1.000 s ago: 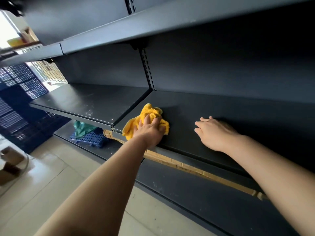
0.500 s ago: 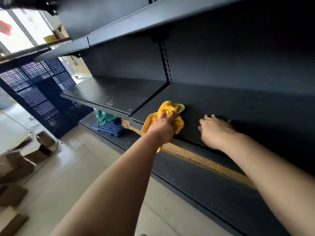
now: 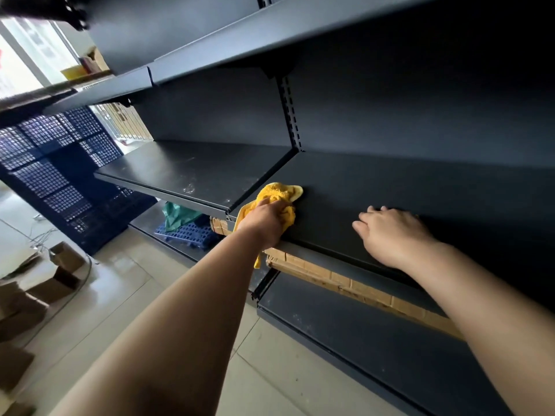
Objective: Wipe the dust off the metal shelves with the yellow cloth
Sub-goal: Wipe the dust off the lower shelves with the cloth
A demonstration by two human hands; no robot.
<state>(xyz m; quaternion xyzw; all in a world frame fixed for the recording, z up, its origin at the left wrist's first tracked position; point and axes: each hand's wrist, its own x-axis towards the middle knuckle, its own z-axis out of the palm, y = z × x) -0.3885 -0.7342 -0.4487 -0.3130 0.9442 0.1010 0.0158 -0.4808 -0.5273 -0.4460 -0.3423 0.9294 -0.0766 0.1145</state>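
Note:
A dark metal shelf (image 3: 375,190) runs across the middle of the view. Its left end carries the yellow cloth (image 3: 280,193), bunched up, with one corner hanging over the front edge. My left hand (image 3: 265,222) lies on top of the cloth and grips it, at the shelf's front left corner. My right hand (image 3: 393,232) rests palm down on the same shelf further right, fingers spread and pointing left. The neighbouring shelf (image 3: 195,172) to the left shows pale dust marks near its front edge.
A higher shelf (image 3: 270,34) hangs overhead. A lower shelf (image 3: 375,349) juts out below, with a strip of brown cardboard (image 3: 360,286) along its back. Blue plastic grids (image 3: 60,175) stand at left, a green cloth (image 3: 177,214) lies on the bottom shelf, and cardboard boxes (image 3: 45,283) sit on the tiled floor.
My left hand has drawn the cloth toward the shelf's front edge, so a corner now hangs over. The view has shifted left. My right hand stays resting on the shelf.

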